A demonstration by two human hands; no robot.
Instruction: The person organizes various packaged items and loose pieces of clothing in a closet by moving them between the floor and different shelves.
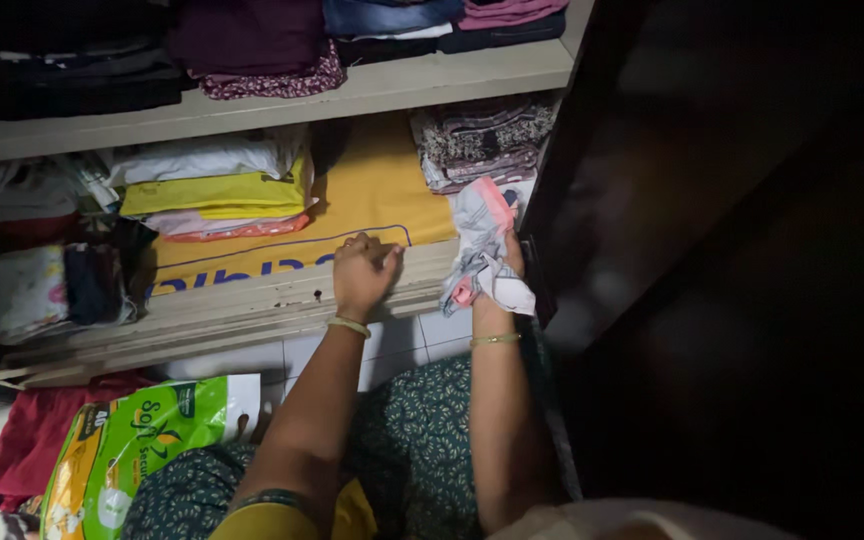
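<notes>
A small grey-and-white cloth with pink trim point(482, 250) sits bunched in the right hand point(505, 268), which grips it at the front lip of the lower shelf point(252, 310), toward three o'clock in the view. Just above it, at about one o'clock, lies a stack of dark patterned clothes point(482, 140). The left hand point(362, 275) is clenched in a fist and presses on the shelf edge near the centre, over the yellow liner sheet point(372, 190). At ten o'clock is a folded pile in white and yellow point(217, 185); at seven o'clock, on the tiled floor, a green plastic pack point(142, 440). The light is poor, so the cloth may be more than one piece. To handle it well, I would shake it flat and square the edges before laying it on a stack, keeping the left hand braced for balance.
</notes>
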